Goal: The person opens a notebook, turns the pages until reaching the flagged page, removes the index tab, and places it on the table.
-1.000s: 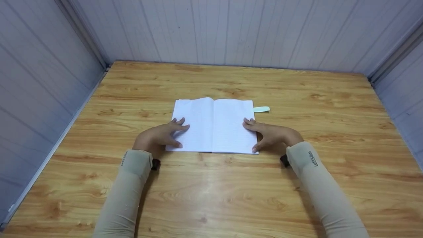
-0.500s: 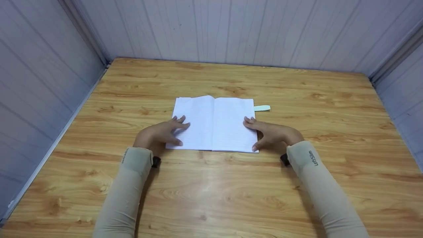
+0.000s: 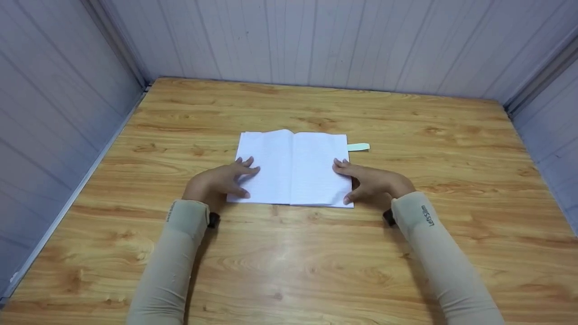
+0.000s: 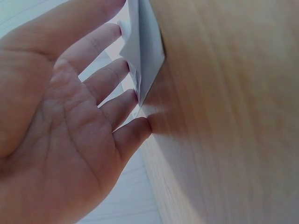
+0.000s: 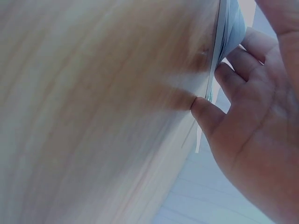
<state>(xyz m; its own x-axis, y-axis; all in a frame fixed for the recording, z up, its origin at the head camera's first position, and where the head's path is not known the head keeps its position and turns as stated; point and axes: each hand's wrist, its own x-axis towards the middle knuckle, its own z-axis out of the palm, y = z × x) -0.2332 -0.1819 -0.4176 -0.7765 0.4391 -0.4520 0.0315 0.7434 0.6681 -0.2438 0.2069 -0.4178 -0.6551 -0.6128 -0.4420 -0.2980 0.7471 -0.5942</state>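
An open notebook point(image 3: 291, 171) with white, faintly ruled pages lies flat on the wooden table in the head view. My left hand point(image 3: 219, 179) rests on its left page near the edge, fingers spread, thumb toward the lower corner. On the other side my right hand point(image 3: 372, 181) touches the right page with fingertips and thumb. Beside that thumb the page's lower corner looks slightly bent. In the left wrist view the fingers of the left hand point(image 4: 79, 121) lie along the paper's edge point(image 4: 148, 56). The right wrist view has the right hand point(image 5: 261, 121) against the page stack point(image 5: 229, 32).
A pale green strip point(image 3: 359, 147) sticks out past the notebook's right edge. The wooden table point(image 3: 280, 262) meets panelled walls point(image 3: 289, 40) at the back and sides. Both forearms wear beige sleeves point(image 3: 167, 262), with a dark band point(image 3: 213, 220) at the wrist.
The lower corner of the right page has bent up a little beside the right thumb. Both hands stay nearly in place; the head view has shifted slightly.
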